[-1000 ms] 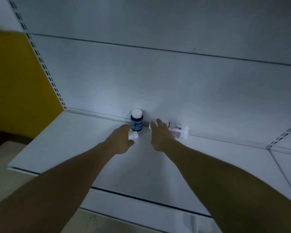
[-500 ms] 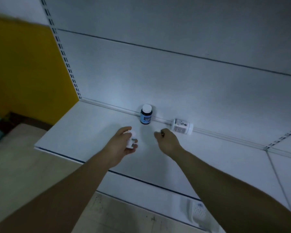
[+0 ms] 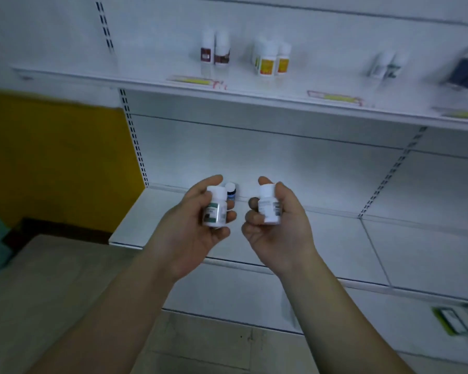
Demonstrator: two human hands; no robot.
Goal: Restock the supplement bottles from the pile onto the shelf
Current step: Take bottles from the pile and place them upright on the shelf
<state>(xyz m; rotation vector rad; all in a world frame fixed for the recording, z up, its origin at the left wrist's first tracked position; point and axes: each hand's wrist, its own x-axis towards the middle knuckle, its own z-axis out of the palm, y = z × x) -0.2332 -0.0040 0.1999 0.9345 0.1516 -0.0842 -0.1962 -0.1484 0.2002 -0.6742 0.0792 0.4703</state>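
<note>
White shelving fills the view, with a yellow wall panel (image 3: 57, 157) at the left and pale floor below. Upper shelf (image 3: 254, 97): blurred bottles stand along its back, with price strips on its front edge. Lower shelf (image 3: 335, 238): one dark bottle (image 3: 230, 191) stands upright at its back edge. Left hand (image 3: 197, 225) grips a white bottle with a green label (image 3: 215, 210), fingers curled around it. Right hand (image 3: 278, 228) grips a white bottle (image 3: 268, 207) likewise. Both bottles are held above the lower shelf's front portion.

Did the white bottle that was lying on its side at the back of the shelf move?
Yes. The white plastic bottle is up in the right hand now, lifted forward off the white metal shelf, away from the back wall.
</note>
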